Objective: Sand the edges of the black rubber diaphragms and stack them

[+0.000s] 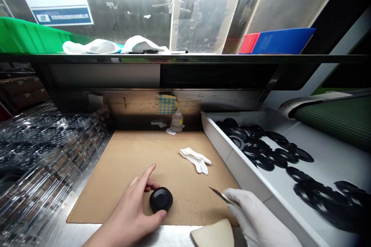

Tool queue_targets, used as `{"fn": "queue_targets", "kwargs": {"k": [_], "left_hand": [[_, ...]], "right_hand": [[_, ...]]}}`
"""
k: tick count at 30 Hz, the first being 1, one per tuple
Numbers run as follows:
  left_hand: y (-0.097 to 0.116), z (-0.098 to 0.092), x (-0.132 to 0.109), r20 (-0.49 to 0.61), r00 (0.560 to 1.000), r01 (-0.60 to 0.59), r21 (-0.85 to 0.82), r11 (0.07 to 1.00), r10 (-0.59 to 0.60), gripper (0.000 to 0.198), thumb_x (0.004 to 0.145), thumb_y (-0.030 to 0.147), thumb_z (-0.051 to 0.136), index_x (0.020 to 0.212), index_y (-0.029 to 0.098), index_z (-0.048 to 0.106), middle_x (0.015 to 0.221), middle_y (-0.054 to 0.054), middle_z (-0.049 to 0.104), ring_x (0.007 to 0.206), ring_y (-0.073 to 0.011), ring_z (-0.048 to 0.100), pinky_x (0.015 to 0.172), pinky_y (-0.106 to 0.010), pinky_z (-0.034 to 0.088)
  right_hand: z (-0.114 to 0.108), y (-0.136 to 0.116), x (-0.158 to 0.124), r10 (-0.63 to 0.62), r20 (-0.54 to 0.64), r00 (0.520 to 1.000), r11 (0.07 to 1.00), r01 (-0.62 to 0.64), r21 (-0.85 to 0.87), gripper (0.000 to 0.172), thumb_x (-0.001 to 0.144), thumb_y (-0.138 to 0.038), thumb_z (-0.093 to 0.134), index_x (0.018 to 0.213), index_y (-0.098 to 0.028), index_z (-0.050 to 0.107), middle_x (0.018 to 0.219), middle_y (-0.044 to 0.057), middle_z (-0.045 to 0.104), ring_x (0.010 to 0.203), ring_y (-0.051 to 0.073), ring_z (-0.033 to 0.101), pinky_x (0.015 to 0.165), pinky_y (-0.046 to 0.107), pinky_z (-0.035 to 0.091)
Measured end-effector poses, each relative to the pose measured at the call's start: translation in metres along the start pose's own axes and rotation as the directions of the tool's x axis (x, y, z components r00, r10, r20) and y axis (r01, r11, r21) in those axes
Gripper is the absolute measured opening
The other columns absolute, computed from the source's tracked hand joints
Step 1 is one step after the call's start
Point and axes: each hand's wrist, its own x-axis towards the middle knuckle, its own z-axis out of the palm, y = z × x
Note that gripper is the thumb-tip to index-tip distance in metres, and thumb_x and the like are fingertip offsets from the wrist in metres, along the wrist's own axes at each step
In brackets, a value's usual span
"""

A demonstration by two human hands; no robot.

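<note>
One cardboard sheet (121, 170) on the tabletop (78, 233), beside one white tray (246, 173) of black rings (278, 158), overlapping, blurred and cut off at the right edge, too many to count. One gloved right hand (261, 220), fingers (232, 197) closed on one small knife (222, 196). One bare left hand (130, 212), fingers (152, 183) gripping one black round knob (161, 199), index finger raised, near the sheet's front edge. One white glove (195, 160) mid-sheet. One bottle (176, 120) just past the far edge.

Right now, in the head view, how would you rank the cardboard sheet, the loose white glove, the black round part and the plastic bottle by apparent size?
1. Cardboard sheet
2. White glove
3. Black round part and plastic bottle: unsure. The part looks bigger, but it sits much nearer the camera, so I won't rank these two.
</note>
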Motion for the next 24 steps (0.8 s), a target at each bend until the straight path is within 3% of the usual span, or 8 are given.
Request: {"fn": "queue_targets", "kwargs": {"k": [2, 3, 5, 7, 10, 12, 19, 24], "left_hand": [[0.0, 0.001, 0.0, 0.02, 0.999, -0.038, 0.022, 0.999, 0.038, 0.099, 0.08, 0.021, 0.072, 0.167, 0.029, 0.025, 0.134, -0.008, 0.063, 0.13, -0.0304, 0.057, 0.123, -0.053, 0.037], [-0.001, 0.002, 0.001, 0.035, 0.997, -0.068, 0.052, 0.996, 0.067, 0.102, 0.078, 0.02, 0.073, 0.167, 0.03, 0.024, 0.135, -0.007, 0.064, 0.132, -0.0308, 0.055, 0.123, -0.053, 0.037], [-0.003, 0.004, 0.003, 0.065, 0.989, -0.138, 0.135, 0.981, 0.13, 0.107, 0.075, 0.017, 0.075, 0.167, 0.032, 0.022, 0.138, -0.006, 0.064, 0.136, -0.032, 0.052, 0.125, -0.056, 0.033], [-0.006, 0.005, 0.005, 0.088, 0.982, -0.181, 0.202, 0.963, 0.166, 0.113, 0.072, 0.016, 0.077, 0.166, 0.036, 0.019, 0.139, -0.003, 0.066, 0.141, -0.0329, 0.049, 0.13, -0.062, 0.022], [-0.01, 0.007, 0.01, 0.107, 0.981, -0.181, 0.225, 0.957, 0.16, 0.118, 0.07, 0.018, 0.082, 0.167, 0.035, 0.017, 0.138, -0.003, 0.068, 0.144, -0.0339, 0.049, 0.133, -0.066, 0.004], [-0.011, 0.007, 0.012, 0.116, 0.983, -0.165, 0.22, 0.961, 0.143, 0.119, 0.069, 0.019, 0.085, 0.166, 0.033, 0.019, 0.138, -0.005, 0.069, 0.144, -0.0345, 0.051, 0.133, -0.067, 0.002], [-0.014, 0.006, 0.015, 0.138, 0.978, -0.18, 0.183, 0.967, 0.156, 0.119, 0.068, 0.016, 0.088, 0.164, 0.034, 0.02, 0.137, -0.006, 0.07, 0.139, -0.0331, 0.057, 0.131, -0.072, -0.002], [-0.014, 0.005, 0.016, 0.148, 0.977, -0.177, 0.182, 0.967, 0.151, 0.118, 0.067, 0.015, 0.09, 0.162, 0.033, 0.023, 0.136, -0.005, 0.071, 0.138, -0.0321, 0.058, 0.131, -0.072, -0.001]], "right_hand": [[0.002, -0.021, 0.022, -0.15, 0.112, 0.982, 0.988, 0.144, 0.057, 0.027, 0.113, -0.031, 0.043, 0.137, -0.033, 0.056, 0.132, 0.004, 0.068, 0.123, 0.02, 0.069, 0.104, 0.034, 0.061], [0.005, -0.032, 0.034, -0.24, 0.185, 0.953, 0.971, 0.234, 0.057, 0.029, 0.113, -0.029, 0.042, 0.138, -0.033, 0.056, 0.134, 0.005, 0.066, 0.122, 0.021, 0.068, 0.103, 0.035, 0.061], [0.016, -0.052, 0.055, -0.391, 0.316, 0.864, 0.912, 0.41, 0.006, 0.029, 0.112, -0.021, 0.037, 0.129, -0.026, 0.06, 0.121, 0.008, 0.067, 0.104, 0.023, 0.07, 0.088, 0.04, 0.063], [0.03, -0.067, 0.069, -0.468, 0.443, 0.765, 0.836, 0.546, -0.059, 0.027, 0.108, -0.014, 0.039, 0.121, -0.02, 0.062, 0.108, 0.01, 0.067, 0.087, 0.026, 0.067, 0.074, 0.043, 0.059], [0.049, -0.077, 0.075, -0.52, 0.512, 0.684, 0.783, 0.621, -0.035, 0.031, 0.101, -0.013, 0.054, 0.131, -0.02, 0.061, 0.106, 0.009, 0.068, 0.083, 0.026, 0.063, 0.072, 0.041, 0.054], [0.057, -0.077, 0.073, -0.538, 0.489, 0.686, 0.791, 0.612, 0.011, 0.038, 0.099, -0.013, 0.057, 0.137, -0.023, 0.059, 0.108, 0.008, 0.07, 0.084, 0.025, 0.063, 0.074, 0.039, 0.053], [0.061, -0.072, 0.067, -0.577, 0.408, 0.708, 0.794, 0.603, 0.075, 0.029, 0.097, -0.03, 0.071, 0.124, -0.021, 0.065, 0.107, 0.009, 0.073, 0.084, 0.025, 0.064, 0.072, 0.036, 0.052], [0.061, -0.074, 0.065, -0.568, 0.402, 0.718, 0.791, 0.611, 0.029, 0.027, 0.095, -0.02, 0.065, 0.122, -0.021, 0.065, 0.102, 0.009, 0.073, 0.08, 0.025, 0.063, 0.069, 0.036, 0.052]]}}
